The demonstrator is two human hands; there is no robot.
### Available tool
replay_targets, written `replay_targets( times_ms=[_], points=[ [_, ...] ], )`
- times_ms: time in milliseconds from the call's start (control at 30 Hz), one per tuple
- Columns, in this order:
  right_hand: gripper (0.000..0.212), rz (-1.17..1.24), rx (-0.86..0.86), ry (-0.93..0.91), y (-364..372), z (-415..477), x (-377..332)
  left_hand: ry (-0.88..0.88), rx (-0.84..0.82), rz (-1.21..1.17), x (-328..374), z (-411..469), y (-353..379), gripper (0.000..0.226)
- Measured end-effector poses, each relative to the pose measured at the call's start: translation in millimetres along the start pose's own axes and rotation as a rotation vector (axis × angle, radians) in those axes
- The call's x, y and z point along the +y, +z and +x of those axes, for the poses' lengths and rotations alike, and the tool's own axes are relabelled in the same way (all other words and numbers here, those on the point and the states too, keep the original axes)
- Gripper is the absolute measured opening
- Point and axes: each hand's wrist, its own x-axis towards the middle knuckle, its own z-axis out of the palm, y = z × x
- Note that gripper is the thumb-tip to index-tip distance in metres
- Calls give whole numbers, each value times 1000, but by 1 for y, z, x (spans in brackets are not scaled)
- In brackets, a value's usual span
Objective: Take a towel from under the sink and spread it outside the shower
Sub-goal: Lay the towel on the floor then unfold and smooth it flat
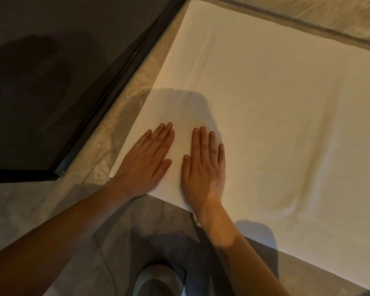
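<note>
Both hands flat on a white towel laid out on the floor beside the shower's dark frame.

Head view: the towel (265,107) lies spread over the marbled floor (77,212), its left edge running just beside the dark shower frame (115,82), with a few soft ripples toward its right side. The left hand (144,163) and right hand (203,169) rest palm-down, fingers straight and ungripping, side by side on the towel's near-left corner. A grey shoe (158,280) shows at the bottom edge.
</note>
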Motion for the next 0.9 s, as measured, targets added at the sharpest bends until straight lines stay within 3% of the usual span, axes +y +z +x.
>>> replay_targets(
  times_ms=[167, 333, 500, 700, 800, 900],
  points=[
    [59, -86, -7, 61, -17, -20, 52, -34, -3, 7, -14, -7, -2, 63],
    [61, -142, -31, 243, -50, -52, 123, -47, -8, 16, -9, -5, -4, 64],
    [62, -116, -37, 284, -71, -57, 138, -83, 8, 48, -1, -3, -12, 67],
    [57, 67, 120, 183, -78, -18, 112, 214, 79, 98, 89, 69, -17, 65],
    [57, 67, 79, 204, -73, -2, 116, 333, 80, 22, 142, 104, -1, 57],
    [58, 14, 43, 232, -70, -8, 143, 324, 48, 15, 147, 116, 17, 58]
  ],
)
